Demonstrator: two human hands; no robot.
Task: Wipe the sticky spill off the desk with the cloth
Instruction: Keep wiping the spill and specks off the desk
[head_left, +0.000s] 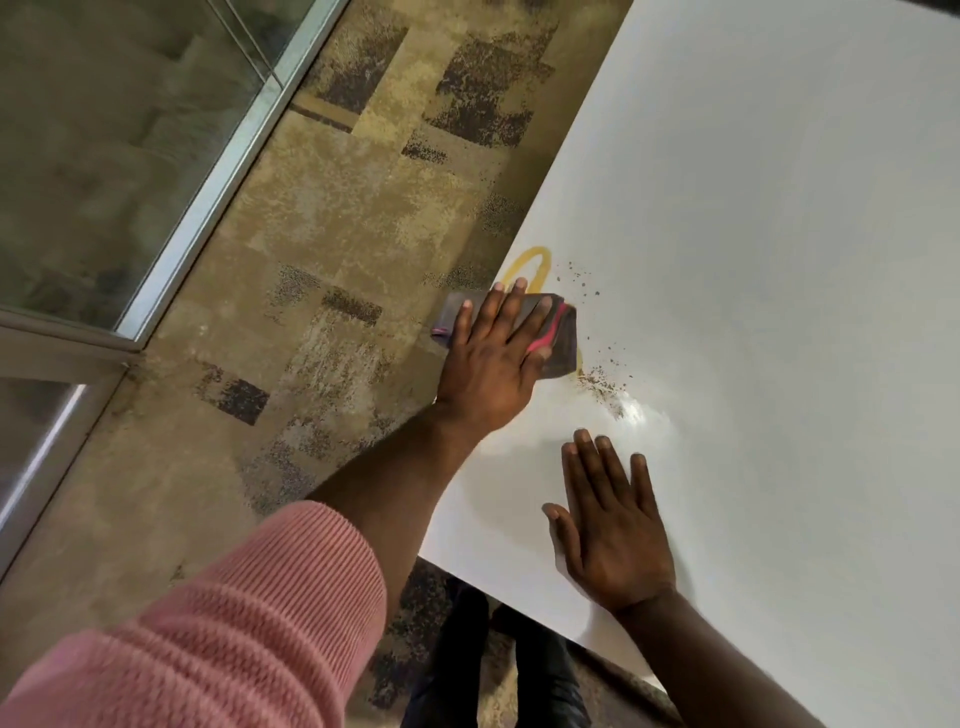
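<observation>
Grey folded cloth, pressed by straight-fingered left hand, overlaps amber ring-shaped spill; right hand flat on white desk.

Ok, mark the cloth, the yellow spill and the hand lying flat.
cloth (565, 345): head view, dark fold beside the thumb.
yellow spill (515, 267): head view, ring's left arc.
right hand (618, 535): head view, back of hand.

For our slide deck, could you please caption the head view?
Left hand presses a folded cloth over the yellow spill at the desk edge; right hand rests flat.
</observation>
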